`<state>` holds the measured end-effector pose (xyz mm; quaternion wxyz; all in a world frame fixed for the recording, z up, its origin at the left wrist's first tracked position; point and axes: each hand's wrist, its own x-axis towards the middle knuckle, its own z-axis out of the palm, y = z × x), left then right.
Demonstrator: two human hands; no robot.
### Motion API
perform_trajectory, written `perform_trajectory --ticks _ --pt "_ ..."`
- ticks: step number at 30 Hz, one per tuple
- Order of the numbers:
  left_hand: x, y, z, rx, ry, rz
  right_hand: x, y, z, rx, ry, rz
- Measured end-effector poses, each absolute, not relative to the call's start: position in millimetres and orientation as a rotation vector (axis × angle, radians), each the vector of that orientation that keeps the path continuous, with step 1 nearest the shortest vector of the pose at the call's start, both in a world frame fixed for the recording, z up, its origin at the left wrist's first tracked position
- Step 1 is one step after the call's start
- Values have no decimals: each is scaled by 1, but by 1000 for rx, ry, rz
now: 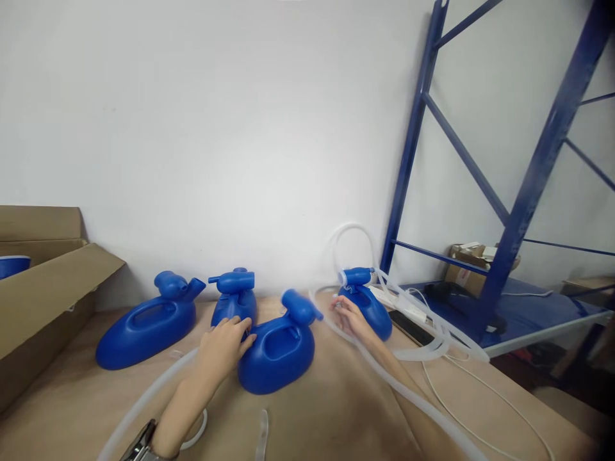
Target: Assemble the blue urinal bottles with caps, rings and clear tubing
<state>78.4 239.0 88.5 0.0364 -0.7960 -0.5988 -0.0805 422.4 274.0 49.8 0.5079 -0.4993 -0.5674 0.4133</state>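
Tubing (413, 397) across tabletop (336, 416) among four blue jugs (278, 352), cardboard box (43, 301) at left.

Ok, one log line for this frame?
left hand: flat on nearest blue jug | right hand: at clear hose beside rightmost jug | right grip: unclear

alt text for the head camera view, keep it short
The left hand rests on a blue jug on a brown table, while the right hand touches a clear tube. Three more jugs stand behind, a cardboard box at left, a blue rack at right.
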Motion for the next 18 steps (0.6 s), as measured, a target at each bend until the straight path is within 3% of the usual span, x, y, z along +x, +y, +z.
perform_trajectory --ticks 12,18 --pt "83 231 98 -2474 -1920 -196 378 265 69 -1275 -1853 574" --pt "97 229 110 -2354 -2124 -49 385 261 88 -1174 -2122 610"
